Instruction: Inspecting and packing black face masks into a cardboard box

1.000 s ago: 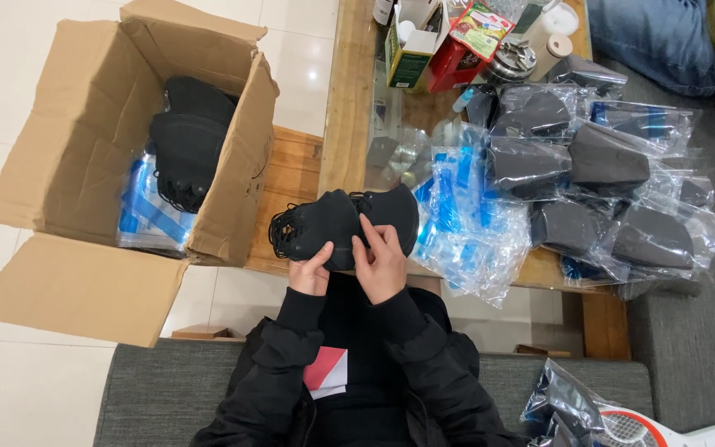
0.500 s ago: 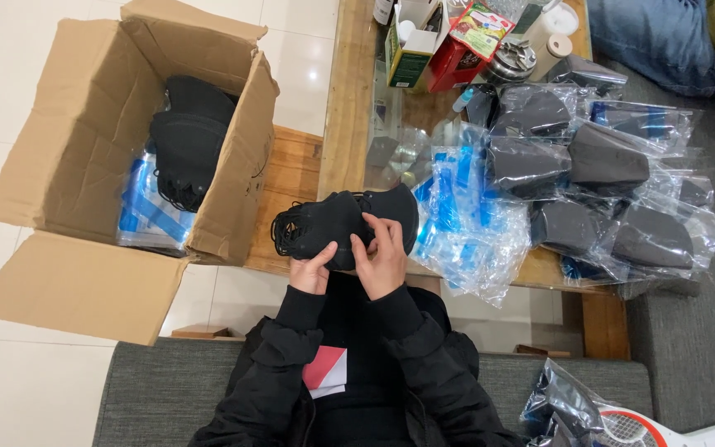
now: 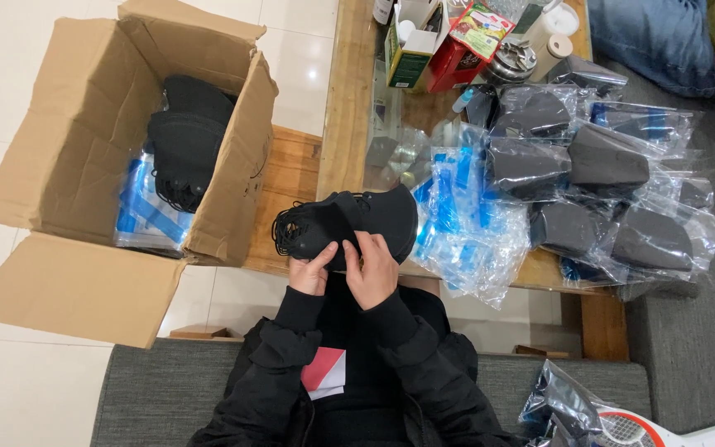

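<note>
One cardboard box (image 3: 84, 157) at nine o'clock. One stack of black masks (image 3: 349, 222) at centre, under two hands: left (image 3: 312, 269), right (image 3: 371, 269). Roughly eight bagged mask packs (image 3: 606, 157) across the counter (image 3: 349, 108) at two o'clock. Two cartons at twelve: one green (image 3: 411, 41), one red (image 3: 465, 45). One loose mask pile (image 3: 185, 141) inside the box.

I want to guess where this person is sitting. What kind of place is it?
Probably a living room at home used for packing: a grey sofa, a wooden coffee table, a cardboard box, and bagged black masks.
</note>
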